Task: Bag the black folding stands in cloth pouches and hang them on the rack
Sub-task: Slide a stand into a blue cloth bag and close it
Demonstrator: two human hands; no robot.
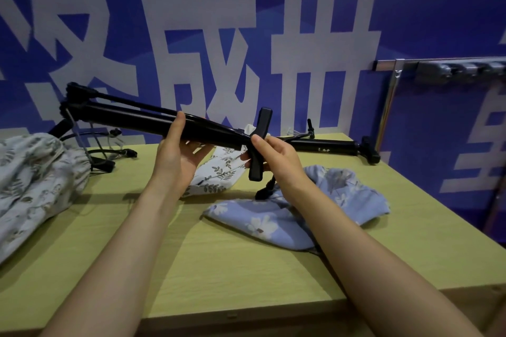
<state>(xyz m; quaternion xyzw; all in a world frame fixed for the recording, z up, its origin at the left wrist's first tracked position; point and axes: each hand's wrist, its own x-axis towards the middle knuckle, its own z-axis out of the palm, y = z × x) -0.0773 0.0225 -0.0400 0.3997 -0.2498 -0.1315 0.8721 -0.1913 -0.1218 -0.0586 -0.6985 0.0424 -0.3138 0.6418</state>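
Head view: both hands hold a folded black metal stand (153, 120) above the pale wooden bench (219, 268). Left hand (179, 153), palm up, curls round its tube; right hand (276, 161) grips the black crossbar handle (258, 145) at the stand's 3 o'clock end. A small black foot (267, 189) shows under the right wrist; what it belongs to is hard to make out. At 5 o'clock lies a blue flowered cloth pouch (301, 216), its contents hidden. A white leaf-print cloth pouch (219, 172) lies partly behind the hands. At 9 o'clock a grey leaf-print cloth pouch (32, 180), cut off by the edge, has black stand legs (104, 156) sticking out. A second black stand (334, 145) lies at 2 o'clock, below a silver hook rack (438, 68).
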